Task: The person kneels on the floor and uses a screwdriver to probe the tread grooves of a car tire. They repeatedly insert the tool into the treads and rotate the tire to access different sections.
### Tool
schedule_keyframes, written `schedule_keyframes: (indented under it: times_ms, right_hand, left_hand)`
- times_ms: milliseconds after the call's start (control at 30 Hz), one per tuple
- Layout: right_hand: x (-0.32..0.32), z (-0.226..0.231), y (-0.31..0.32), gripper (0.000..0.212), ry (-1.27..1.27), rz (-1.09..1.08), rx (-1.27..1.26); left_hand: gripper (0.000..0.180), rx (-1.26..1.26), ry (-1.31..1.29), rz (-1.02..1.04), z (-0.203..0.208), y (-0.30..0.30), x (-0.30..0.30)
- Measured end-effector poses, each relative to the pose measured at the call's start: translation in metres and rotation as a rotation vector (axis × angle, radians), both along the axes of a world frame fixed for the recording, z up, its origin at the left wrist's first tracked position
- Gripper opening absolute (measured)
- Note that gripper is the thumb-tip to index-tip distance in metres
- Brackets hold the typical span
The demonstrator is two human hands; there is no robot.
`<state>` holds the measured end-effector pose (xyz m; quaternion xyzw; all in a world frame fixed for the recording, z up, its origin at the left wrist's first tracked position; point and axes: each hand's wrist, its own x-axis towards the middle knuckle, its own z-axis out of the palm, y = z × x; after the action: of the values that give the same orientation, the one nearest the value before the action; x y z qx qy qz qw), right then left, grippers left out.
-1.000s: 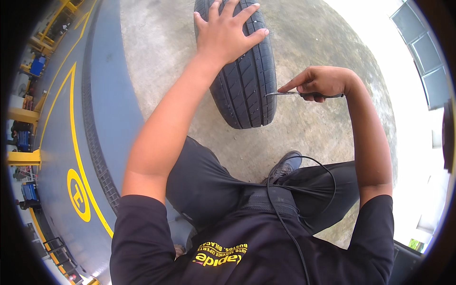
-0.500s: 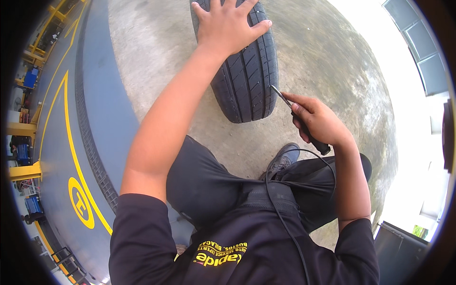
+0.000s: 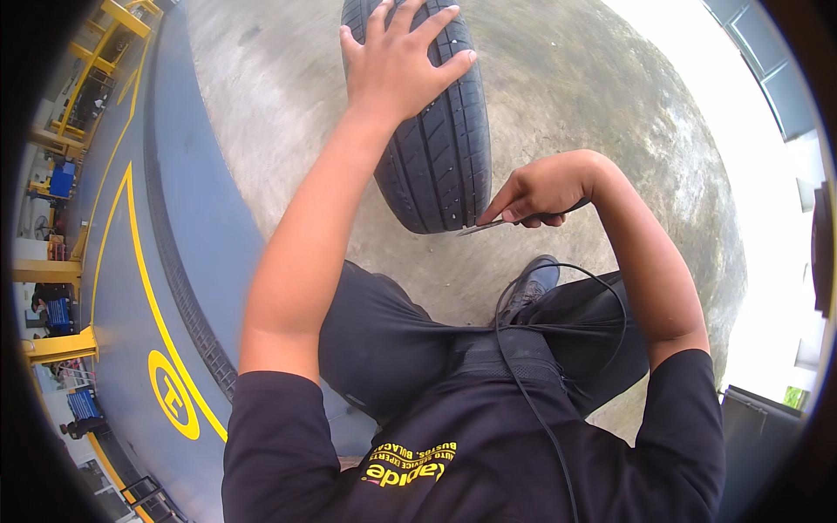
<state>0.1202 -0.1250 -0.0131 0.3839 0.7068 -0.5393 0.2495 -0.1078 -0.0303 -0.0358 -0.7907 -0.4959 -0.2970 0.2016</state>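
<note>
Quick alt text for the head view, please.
A left hand lies spread on an upright black tire on a concrete floor; the right hand holds a slim metal tool, its tip by the tire's near end.

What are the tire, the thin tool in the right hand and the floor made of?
Tire: seems matte black rubber, judging by its dull, grooved surface. Tool: its blade looks like metal, from its grey sheen; the dark handle, mostly hidden by the right hand, may be plastic or rubber. Floor: probably bare concrete, given its mottled grey, dull look.
</note>
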Motion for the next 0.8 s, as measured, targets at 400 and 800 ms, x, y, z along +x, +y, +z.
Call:
schedule_keyframes:
  times_ms: [400,800]
  right_hand:
    - [-0.003,-0.015,-0.121,0.048,0.174,-0.692,0.642]
    - [-0.029,-0.048,-0.124,0.049,0.293,-0.995,0.659]
  left_hand:
    - [0.068,-0.084,-0.058,0.002,0.017,0.007,0.019]
    - [0.070,-0.160,-0.064,0.022,0.028,0.029,0.015]
